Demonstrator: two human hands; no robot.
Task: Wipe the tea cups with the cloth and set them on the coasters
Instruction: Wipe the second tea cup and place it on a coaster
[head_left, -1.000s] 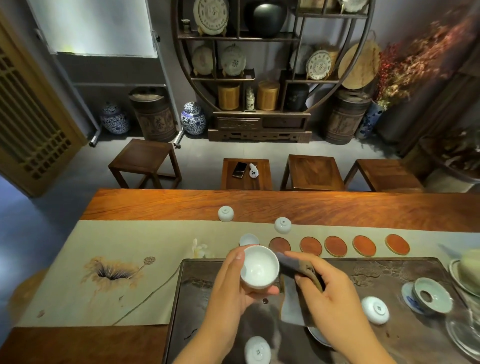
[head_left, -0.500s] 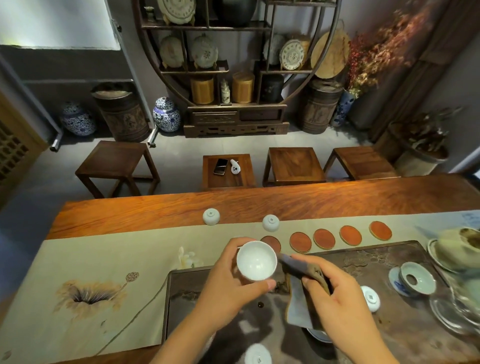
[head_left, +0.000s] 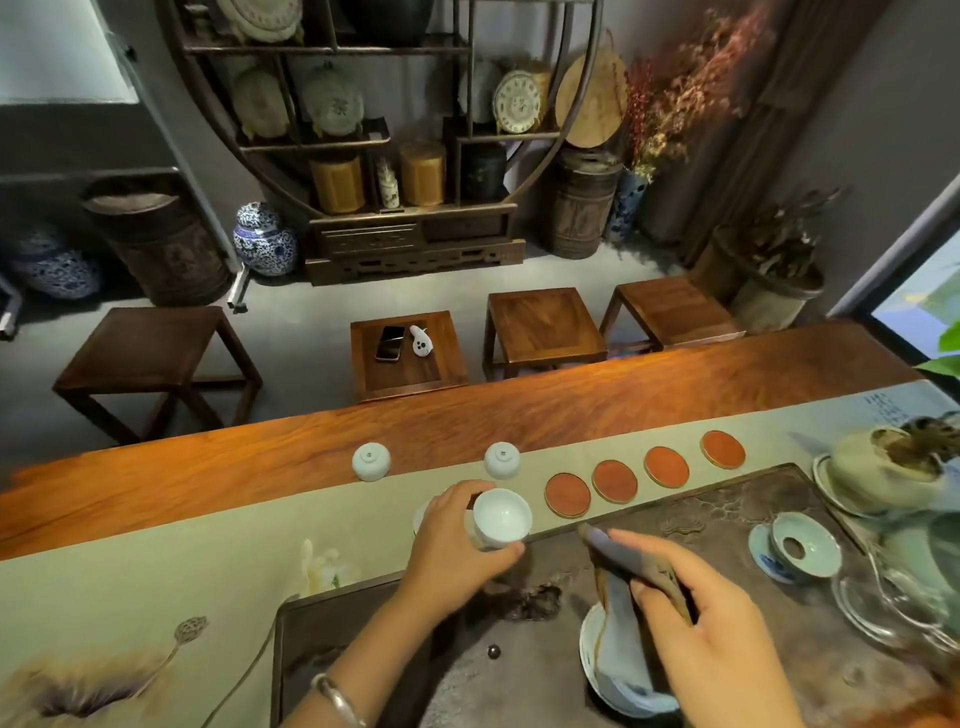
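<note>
Probably a tea house or tea showroom. At 12 o'clock, a round display shelf (head_left: 384, 104) with wrapped tea cakes and canisters; at 10 o'clock, blue-and-white jars (head_left: 264, 239). Nearer, a long wooden tea table (head_left: 519, 410), stools (head_left: 544, 325), and a carved tea tray (head_left: 727, 525).

The room was dim and warm-toned, with the back wall and the shelf unit (head_left: 384, 130) in murky shade. A bright warm glow fell along the far edge of the table (head_left: 571, 395), while cold daylight came through a window (head_left: 919, 291) at the right edge. The dark tea tray (head_left: 727, 519) showed soft grey sheen in patches. Wide-angle distortion bent the table and the walls toward the edges. The whole frame was soft, and blur smeared the glassware (head_left: 904, 587) at right and the lower corners.
</note>
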